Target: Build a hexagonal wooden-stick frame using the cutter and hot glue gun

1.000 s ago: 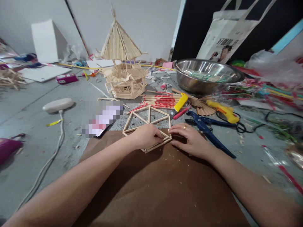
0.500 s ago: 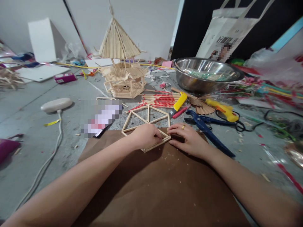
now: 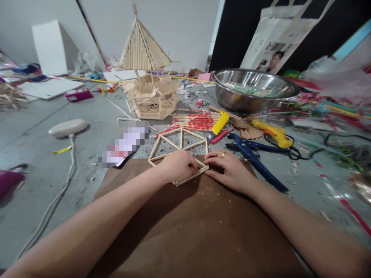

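A hexagonal frame of thin wooden sticks (image 3: 181, 139), with spokes meeting near its middle, lies partly on a brown sheet (image 3: 199, 227). My left hand (image 3: 180, 166) reaches over the frame's near side, fingers curled and pinched on it inside the right part. What the fingertips press is mostly hidden. My right hand (image 3: 227, 170), with a ring on one finger, grips the frame's right corner between thumb and fingers. Behind the frame stands a small pagoda model (image 3: 150, 85) built of similar sticks, with a pointed roof.
Beyond the frame lie red-marked sticks (image 3: 197, 121), a yellow-handled knife (image 3: 220, 122) and a yellow glue gun (image 3: 275, 135). Blue cutters (image 3: 257, 162) rest beside my right hand. A phone (image 3: 127, 143) is at left, a metal bowl (image 3: 255, 90) at back right.
Both hands keep their places on the stick frame. The view has shifted very slightly; nothing else has visibly moved.
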Tool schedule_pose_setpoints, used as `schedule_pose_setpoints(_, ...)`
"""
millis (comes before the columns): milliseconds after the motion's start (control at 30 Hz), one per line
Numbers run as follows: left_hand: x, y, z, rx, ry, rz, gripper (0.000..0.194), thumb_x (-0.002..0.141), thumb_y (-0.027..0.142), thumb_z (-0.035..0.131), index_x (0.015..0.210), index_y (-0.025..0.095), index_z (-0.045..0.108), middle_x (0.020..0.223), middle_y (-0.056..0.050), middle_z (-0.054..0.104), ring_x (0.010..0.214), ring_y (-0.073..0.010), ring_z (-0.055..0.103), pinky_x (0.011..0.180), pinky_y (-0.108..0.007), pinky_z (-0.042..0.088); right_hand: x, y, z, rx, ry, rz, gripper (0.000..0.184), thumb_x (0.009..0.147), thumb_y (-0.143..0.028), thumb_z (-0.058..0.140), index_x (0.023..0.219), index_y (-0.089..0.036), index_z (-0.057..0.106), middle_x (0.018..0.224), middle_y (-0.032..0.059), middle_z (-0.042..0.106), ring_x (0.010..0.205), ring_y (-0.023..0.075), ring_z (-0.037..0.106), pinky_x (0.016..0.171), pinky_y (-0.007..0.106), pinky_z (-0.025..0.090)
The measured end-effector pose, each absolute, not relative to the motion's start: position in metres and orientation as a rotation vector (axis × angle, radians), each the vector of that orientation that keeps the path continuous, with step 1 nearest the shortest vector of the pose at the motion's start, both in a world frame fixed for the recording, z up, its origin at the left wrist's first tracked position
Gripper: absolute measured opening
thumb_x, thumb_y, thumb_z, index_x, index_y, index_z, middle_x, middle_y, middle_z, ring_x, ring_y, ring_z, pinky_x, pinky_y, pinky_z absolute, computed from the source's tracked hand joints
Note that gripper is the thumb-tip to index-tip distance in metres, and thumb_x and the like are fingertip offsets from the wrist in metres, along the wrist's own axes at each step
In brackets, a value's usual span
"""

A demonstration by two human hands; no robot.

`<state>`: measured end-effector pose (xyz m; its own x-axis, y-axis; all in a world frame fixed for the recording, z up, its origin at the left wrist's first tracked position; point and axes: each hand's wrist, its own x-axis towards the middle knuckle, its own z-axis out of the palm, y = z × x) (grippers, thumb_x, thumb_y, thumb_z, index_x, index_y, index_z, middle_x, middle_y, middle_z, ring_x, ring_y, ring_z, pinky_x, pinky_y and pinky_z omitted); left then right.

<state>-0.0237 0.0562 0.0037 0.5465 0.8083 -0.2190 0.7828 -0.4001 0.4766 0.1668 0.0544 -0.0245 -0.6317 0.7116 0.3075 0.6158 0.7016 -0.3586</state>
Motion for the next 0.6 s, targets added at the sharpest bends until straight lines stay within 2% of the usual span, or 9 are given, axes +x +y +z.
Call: schedule_pose_setpoints(600, -0.0227, 0.0563, 0.0045, 2.264, 1.348, 0.025, 0.022, 0.067, 0.028, 0.045, 0.072, 0.024, 0.065, 0.068, -0.001, 0.063, 0.061, -0.0127, 0.052, 0.053, -0.022, 0.034, 0.1656, 0.055, -0.0262, -1.041, -2.496, 0.31, 0.015, 0.074, -0.029, 0.053, 0.084, -0.02, 0.061, 0.096, 0.0058, 0.058, 0.093, 0.0191, 0.05, 0.082, 0.036, 0.039)
